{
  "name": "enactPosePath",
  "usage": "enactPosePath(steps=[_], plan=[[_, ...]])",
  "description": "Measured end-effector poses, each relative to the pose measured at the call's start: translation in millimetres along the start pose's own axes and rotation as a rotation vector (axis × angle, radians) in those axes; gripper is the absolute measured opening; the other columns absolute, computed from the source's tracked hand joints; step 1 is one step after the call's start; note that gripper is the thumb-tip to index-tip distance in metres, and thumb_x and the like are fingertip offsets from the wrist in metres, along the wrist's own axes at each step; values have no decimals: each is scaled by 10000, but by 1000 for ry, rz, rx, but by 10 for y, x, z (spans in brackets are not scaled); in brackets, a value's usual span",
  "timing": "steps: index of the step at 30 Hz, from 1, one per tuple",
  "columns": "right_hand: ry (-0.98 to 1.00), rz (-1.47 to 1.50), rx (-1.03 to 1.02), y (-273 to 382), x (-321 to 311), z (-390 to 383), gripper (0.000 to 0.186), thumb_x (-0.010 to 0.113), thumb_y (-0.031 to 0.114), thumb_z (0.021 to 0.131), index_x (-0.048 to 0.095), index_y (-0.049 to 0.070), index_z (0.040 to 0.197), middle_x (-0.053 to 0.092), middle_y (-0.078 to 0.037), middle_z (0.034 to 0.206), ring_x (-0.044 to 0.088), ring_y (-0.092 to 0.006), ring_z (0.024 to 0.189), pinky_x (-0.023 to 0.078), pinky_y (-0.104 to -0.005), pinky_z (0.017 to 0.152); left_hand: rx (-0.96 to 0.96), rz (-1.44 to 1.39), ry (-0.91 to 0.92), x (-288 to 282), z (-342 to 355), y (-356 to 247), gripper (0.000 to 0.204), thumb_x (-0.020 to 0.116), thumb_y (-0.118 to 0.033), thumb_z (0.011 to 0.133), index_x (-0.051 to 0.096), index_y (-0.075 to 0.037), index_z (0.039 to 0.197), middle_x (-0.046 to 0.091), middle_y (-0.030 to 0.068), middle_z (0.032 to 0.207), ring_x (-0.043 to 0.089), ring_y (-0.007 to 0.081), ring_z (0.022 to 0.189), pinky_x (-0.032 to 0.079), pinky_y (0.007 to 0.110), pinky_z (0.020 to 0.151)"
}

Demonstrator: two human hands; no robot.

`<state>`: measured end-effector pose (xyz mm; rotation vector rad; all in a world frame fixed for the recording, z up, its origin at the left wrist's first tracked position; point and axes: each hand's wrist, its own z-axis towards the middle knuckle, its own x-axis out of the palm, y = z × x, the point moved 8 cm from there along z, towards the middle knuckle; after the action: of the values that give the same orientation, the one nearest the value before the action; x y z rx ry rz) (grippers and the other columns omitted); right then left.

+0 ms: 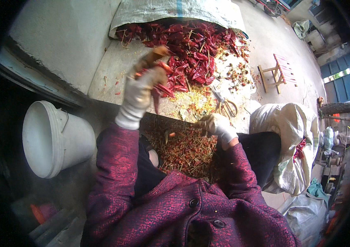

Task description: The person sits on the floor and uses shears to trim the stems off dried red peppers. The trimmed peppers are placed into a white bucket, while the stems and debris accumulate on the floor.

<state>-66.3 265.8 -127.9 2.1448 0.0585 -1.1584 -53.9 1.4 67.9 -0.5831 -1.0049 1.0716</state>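
My left hand [145, 82], in a stained white glove, is raised over the slab [109, 61], closed on dried red chillies [157, 99]; one hangs below its fingers. Beyond it lies a pile of red chillies [191, 66], with yellow seeds [193, 101] scattered along its near side. My right hand [215, 125], also gloved, is at the slab's near edge with fingers curled; I cannot make out what they hold. Scissors [227, 108] lie just beyond it. Below the slab, between my legs, is a heap of stems and bits [183, 152].
A white bucket [55, 140] lies to my left by the wall. A pale woven sack [175, 10] covers the pile's far end. Another sack [282, 123] with chillies stands at my right. A small wooden stool [278, 72], tools and a wheeled cart [271, 8] are farther right.
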Motion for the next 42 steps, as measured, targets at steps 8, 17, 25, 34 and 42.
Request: enactPosePath(steps=[8,17,25,34,42], plan=[[-750,-47,-121,589,-372,491,328,714,220,874,704,125,1187,739,-113,1052,723,-254,907,568,-336,777,-49,317,-346,-600,-94,166,289,705,-306,938,612,-123,1141,666,23,877,676,167,707,552,273,549],[-668,48,156,239,-213,892,238,675,301,938,702,120,1090,724,-120,892,683,-219,726,536,-356,629,-232,2,-371,-523,-23,487,254,739,-203,913,656,-57,1104,691,70,1010,680,129,809,558,244,677],[-539,1207,-320,688,-458,384,316,592,103,1011,575,-39,1293,713,-58,986,667,-123,845,544,-231,766,-847,605,54,-17,-280,954,459,781,-138,857,638,-82,1290,716,47,1066,661,109,934,541,259,826],[-766,175,-17,425,-476,715,319,665,295,975,682,36,1161,738,-66,944,698,-158,773,554,-286,685,-516,212,-396,-347,-32,649,180,746,-120,902,659,-37,1037,730,85,967,701,116,860,566,225,659],[-586,-304,208,260,-203,1222,295,673,377,932,705,94,1009,730,-135,890,705,-284,779,550,-362,716,-454,-106,-457,-417,-43,718,199,651,35,921,545,39,1090,706,222,1081,722,237,986,597,267,862]])
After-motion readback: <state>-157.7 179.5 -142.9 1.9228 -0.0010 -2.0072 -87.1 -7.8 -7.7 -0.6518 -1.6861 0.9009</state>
